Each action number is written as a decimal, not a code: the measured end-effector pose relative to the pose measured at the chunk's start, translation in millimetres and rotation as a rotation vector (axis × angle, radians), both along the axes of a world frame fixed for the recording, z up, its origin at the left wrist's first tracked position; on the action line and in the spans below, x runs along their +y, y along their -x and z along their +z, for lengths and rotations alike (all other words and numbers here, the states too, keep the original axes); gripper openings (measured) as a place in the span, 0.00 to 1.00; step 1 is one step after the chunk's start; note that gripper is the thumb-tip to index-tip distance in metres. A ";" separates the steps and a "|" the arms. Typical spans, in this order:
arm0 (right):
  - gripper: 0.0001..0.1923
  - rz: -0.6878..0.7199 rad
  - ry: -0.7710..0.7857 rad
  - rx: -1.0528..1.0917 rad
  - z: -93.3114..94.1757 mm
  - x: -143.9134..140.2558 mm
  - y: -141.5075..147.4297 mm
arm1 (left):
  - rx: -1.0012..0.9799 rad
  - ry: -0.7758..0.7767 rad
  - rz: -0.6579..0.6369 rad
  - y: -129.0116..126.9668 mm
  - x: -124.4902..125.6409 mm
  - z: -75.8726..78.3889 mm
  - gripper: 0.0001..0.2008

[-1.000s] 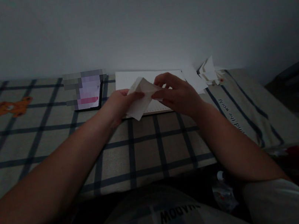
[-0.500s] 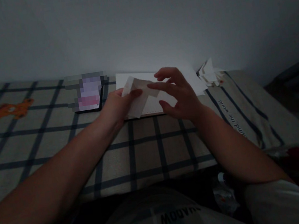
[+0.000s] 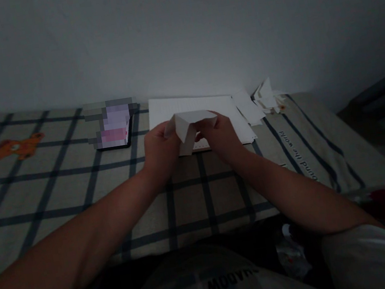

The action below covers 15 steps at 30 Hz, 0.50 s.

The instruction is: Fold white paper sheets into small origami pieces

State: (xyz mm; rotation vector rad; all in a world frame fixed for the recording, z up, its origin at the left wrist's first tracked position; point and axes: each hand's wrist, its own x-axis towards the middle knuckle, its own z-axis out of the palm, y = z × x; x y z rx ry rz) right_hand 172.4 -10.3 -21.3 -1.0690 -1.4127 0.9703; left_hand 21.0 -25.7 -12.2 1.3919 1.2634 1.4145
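A folded piece of white paper [image 3: 186, 125] is held up between both hands above the checked tablecloth [image 3: 75, 181]. My left hand [image 3: 159, 149] pinches its left side and my right hand [image 3: 220, 135] pinches its right side. The paper's top edge is flat and a folded flap hangs down between the hands. Behind it, a white sheet or pad [image 3: 194, 108] lies flat on the table.
A phone [image 3: 113, 127] with a lit screen lies left of the pad. Several folded white paper pieces [image 3: 264, 95] are piled at the back right near the wall. An orange bear print [image 3: 15, 147] marks the cloth far left. The table's right end drops off into darkness.
My right hand, open with fingers spread half a second ago, has closed on the paper's right side. The paper has been refolded and both hands have drawn together and slightly nearer.
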 end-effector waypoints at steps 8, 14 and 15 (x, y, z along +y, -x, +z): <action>0.18 -0.071 0.034 0.031 0.7 -1.5 4.0 | -0.129 0.165 -0.010 -5.4 0.2 -3.9 0.13; 0.17 -0.053 0.057 0.063 -4.9 1.0 7.4 | -0.151 0.198 0.000 -6.8 1.8 -2.2 0.14; 0.18 -0.064 0.062 0.072 -6.0 1.6 7.7 | -0.129 0.188 0.015 -6.9 1.5 -1.7 0.14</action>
